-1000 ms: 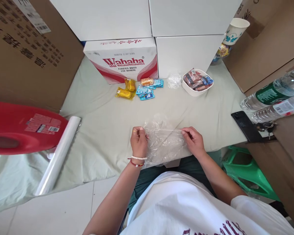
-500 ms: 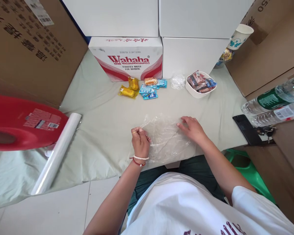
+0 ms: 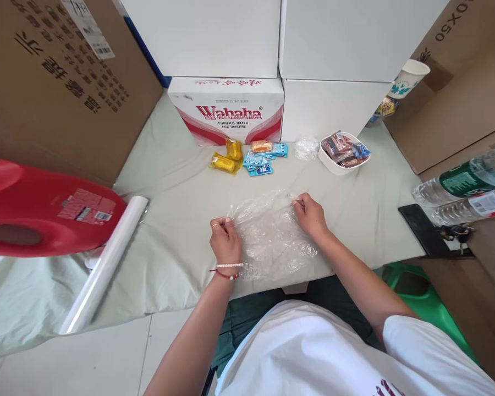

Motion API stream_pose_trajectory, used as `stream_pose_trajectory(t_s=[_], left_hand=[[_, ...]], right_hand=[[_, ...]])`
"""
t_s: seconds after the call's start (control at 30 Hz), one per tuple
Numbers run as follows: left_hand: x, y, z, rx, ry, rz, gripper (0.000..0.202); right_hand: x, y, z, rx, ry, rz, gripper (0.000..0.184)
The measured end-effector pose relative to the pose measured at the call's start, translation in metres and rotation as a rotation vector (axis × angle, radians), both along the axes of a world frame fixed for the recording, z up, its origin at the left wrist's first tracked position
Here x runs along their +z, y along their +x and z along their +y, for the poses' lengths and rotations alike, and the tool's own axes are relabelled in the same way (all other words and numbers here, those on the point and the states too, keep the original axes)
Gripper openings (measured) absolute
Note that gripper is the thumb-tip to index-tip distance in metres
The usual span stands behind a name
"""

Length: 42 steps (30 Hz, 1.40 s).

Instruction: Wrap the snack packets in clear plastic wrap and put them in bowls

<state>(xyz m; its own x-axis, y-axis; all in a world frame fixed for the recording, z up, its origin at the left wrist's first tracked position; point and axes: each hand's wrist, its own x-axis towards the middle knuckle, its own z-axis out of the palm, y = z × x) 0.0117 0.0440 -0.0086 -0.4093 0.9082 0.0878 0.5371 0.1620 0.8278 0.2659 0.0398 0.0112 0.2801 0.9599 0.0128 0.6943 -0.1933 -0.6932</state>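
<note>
A crinkled sheet of clear plastic film [image 3: 274,239] is stretched between my two hands, low over the cloth near the table's front edge. My left hand [image 3: 226,240] is closed on its left side, with a ring and two bracelets showing. On the upper right corner, my right hand [image 3: 310,213] pinches the film between thumb and fingers. Whether the film is a flat sheet or a bag I cannot tell. Beyond it lie yellow-wrapped snacks [image 3: 225,162], blue sachets [image 3: 259,163], an orange-wrapped snack [image 3: 261,146] and a crumpled clear plastic ball [image 3: 306,147].
A white bowl [image 3: 341,170] of wrapped snacks stands before the white boxes [image 3: 322,107] and Wahaha carton [image 3: 231,113]. At left are a red jug [image 3: 45,203] and a film roll [image 3: 107,264]. Bottles [image 3: 464,179], a phone [image 3: 423,228] and keys [image 3: 457,233] lie at right.
My right hand has gone from open fingers above the film to pinching its corner. The film is spread wider, and my left hand has shifted slightly left. The whole view has tilted a little.
</note>
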Motion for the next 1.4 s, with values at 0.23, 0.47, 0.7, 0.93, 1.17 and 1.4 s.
stream_pose_trajectory(t_s=[0.23, 0.47, 0.7, 0.93, 1.17, 1.4], left_hand=[[0.005, 0.008, 0.004, 0.061, 0.2, 0.144, 0.023], [0.008, 0.011, -0.017, -0.678, 0.11, 0.676, 0.049], [-0.002, 0.004, -0.007, -0.691, -0.186, 0.888, 0.078], [0.003, 0.002, -0.005, -0.7, -0.171, 0.911, 0.076], [0.003, -0.009, 0.003, -0.726, -0.153, 0.881, 0.068], [0.003, -0.008, 0.002, -0.732, -0.146, 0.869, 0.071]], right_hand=[[-0.006, 0.008, 0.007, -0.044, -0.056, -0.069, 0.02], [-0.007, 0.015, 0.009, -0.01, -0.073, -0.102, 0.026], [0.004, 0.058, -0.002, -0.185, 0.002, -0.145, 0.025], [0.0, 0.019, -0.045, 0.434, 0.223, -0.247, 0.041], [-0.01, 0.062, -0.053, 0.318, 0.117, -0.323, 0.041], [0.025, 0.015, 0.007, 0.51, 0.27, -0.28, 0.036]])
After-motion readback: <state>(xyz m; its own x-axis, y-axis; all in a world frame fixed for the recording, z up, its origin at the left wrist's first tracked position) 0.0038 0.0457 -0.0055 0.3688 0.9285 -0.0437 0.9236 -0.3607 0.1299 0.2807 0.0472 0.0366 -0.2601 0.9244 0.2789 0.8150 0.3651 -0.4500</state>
